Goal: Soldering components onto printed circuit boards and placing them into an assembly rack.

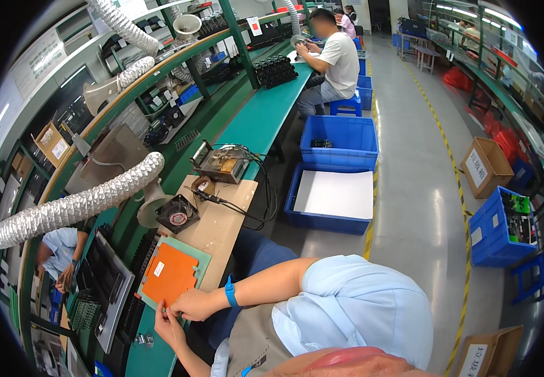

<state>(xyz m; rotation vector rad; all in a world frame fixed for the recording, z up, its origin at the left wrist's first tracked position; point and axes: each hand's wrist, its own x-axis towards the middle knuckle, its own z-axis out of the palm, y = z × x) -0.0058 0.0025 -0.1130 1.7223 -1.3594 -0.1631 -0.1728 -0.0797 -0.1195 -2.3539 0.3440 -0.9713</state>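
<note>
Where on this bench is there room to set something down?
The tan board has room between the fan and the near edge; so does the green benchtop between the metal box and stacked black parts. Crowded: from fan to metal box, and at the orange panel, with left hand and right hand.

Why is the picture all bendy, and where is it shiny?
In the head view, the fisheye lens bends the striped floor tape and leaves the corners black; also in the head view, pale glare shows on the grey floor, while the orange sheet has no strong glare.
</note>
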